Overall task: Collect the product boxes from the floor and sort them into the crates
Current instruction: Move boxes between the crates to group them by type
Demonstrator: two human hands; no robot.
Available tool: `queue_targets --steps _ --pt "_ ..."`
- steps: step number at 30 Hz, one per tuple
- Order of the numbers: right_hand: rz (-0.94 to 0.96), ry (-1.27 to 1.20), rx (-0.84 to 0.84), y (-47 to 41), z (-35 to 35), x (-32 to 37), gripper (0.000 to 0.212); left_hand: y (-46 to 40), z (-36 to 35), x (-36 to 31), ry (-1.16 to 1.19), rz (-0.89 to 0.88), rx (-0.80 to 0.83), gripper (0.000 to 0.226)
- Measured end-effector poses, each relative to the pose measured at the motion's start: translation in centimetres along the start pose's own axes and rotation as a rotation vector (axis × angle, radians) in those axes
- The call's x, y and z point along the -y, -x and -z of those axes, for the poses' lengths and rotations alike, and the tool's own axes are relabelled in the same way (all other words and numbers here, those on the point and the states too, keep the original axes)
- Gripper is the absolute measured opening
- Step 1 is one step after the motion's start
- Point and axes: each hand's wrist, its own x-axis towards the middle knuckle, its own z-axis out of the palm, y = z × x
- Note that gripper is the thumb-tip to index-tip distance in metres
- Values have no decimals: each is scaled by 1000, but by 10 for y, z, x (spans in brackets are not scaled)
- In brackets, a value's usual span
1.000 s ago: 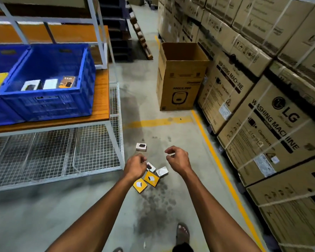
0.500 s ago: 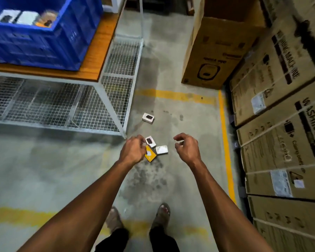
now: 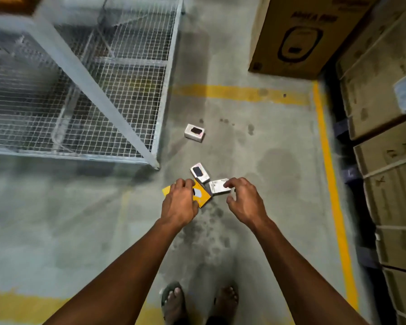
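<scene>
— Hands first: your left hand [image 3: 179, 202] is curled over the yellow box [image 3: 201, 195] on the floor, but I cannot tell if it grips it. Your right hand [image 3: 242, 200] hangs open, fingers bent, above the grey box [image 3: 218, 186].

— Which step is this?

— Picking up. Two white boxes wait too, one touching the pile [image 3: 199, 172], one farther off [image 3: 194, 133].

— What next?

— Close your fingers on each box, lift, then find the crates. None show here.

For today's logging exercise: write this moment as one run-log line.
left hand over yellow boxes | right hand reaching white box | nothing lifted
</scene>
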Motion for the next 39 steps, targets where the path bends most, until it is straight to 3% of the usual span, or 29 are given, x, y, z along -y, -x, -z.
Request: queue_targets --steps 8,14,19,23,29,32,39 --pt "21 125 89 -93 -173 -142 44 -119 -188 87 -172 -71 57 66" --pt "62 303 193 -170 -264 -209 58 -191 -289 128 -390 -189 84 90" --pt "174 632 182 -217 -312 -253 71 -236 -337 141 -553 -320 53 81" --pt "288 839 242 -241 -322 -270 84 -259 -355 146 -665 -410 127 69" --pt "387 888 273 -255 -321 -269 86 -293 -326 141 -801 -450 153 95" --pt "485 932 290 -251 -326 -264 88 -299 -320 134 -847 -480 166 77" --pt "504 958 279 -255 -328 -264 61 -312 -312 130 -830 -434 269 71"
